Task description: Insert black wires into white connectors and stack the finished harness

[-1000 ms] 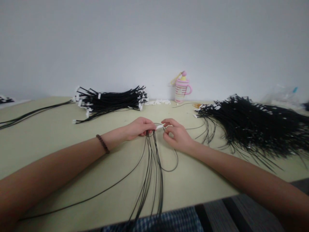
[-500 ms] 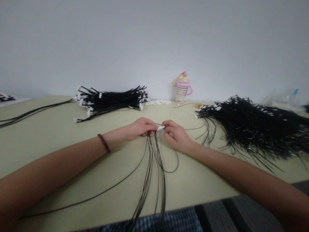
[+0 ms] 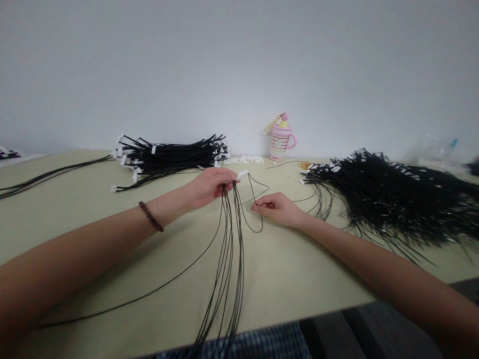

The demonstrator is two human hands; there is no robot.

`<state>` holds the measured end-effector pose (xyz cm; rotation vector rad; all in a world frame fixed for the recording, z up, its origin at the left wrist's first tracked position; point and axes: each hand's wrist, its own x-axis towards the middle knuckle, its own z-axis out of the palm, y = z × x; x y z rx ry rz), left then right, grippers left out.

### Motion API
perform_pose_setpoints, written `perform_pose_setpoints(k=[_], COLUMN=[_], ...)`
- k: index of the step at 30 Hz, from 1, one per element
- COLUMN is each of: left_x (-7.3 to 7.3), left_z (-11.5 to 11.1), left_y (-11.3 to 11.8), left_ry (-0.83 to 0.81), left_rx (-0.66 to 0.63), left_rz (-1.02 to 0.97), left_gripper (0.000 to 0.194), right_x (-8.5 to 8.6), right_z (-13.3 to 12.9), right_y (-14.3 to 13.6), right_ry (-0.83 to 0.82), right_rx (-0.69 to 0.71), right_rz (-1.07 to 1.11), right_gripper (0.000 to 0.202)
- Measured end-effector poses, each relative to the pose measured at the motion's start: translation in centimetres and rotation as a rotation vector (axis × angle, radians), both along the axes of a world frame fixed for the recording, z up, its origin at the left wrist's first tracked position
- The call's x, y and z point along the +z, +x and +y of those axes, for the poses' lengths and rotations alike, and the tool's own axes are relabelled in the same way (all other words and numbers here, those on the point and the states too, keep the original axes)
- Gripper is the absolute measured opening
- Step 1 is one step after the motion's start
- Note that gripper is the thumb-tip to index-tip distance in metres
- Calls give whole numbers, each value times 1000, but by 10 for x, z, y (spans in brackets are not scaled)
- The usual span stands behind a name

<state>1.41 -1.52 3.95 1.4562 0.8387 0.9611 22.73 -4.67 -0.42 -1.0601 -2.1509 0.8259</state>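
My left hand (image 3: 214, 185) is closed on several thin black wires (image 3: 227, 239), which hang from its fingers down past the front edge of the table. A small white connector (image 3: 243, 174) sticks out to the right of the left fingertips. One black wire (image 3: 252, 188) runs from that connector down to my right hand (image 3: 276, 208), whose thumb and fingers pinch it. Another loop of wire curves below, between the two hands. How the wires sit in the connector is too small to make out.
On the pale table (image 3: 299, 279) lies a bundle of black wires with white connectors (image 3: 172, 155) at back left. A large heap of black wires (image 3: 392, 199) spreads at right. Several loose white connectors (image 3: 245, 159) and a pink striped cup (image 3: 280, 142) are by the wall.
My right hand has moved away from the white connector, down and slightly right, with a wire drawn between. My left hand has risen slightly leftward with the connector and wires.
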Motion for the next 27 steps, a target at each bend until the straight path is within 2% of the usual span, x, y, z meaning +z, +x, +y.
perform_pose_setpoints(k=[2, 5, 8, 11, 14, 18, 20, 22, 25, 27], left_x=[10, 19, 19, 13, 1, -16, -21, -22, -22, -23], left_z=[-6, -18, -24, -22, -14, -4, -2, -4, -9, -11], left_y=[-3, -3, 0, 4, 6, 6, 6, 9, 13, 15], left_ry=[-6, 18, 81, 143, 173, 104, 54, 33, 36, 55], left_rx=[-64, -199, -294, -301, -208, -74, -41, -26, -4, 28], left_rz=[-33, 19, 169, 353, 432, 424, 392, 352, 313, 303], left_gripper=[15, 17, 18, 19, 21, 21, 21, 21, 21, 21], right_x=[4, 9, 10, 8, 5, 0, 1, 5, 9, 9], right_z=[2, 3, 7, 16, 26, 29, 22, 11, -7, -17], right_y=[2, 3, 6, 14, 22, 22, 16, 8, -6, -13], right_ry=[-131, -259, -362, -402, -302, 96, 248, 343, 313, 197], right_rx=[54, 56, -39, -124, -220, -403, -442, -419, -295, -198], right_rz=[60, 191, 377, 538, 525, 240, 177, 151, 75, 10], right_gripper=[29, 25, 21, 24, 31, 29, 27, 23, 13, 20])
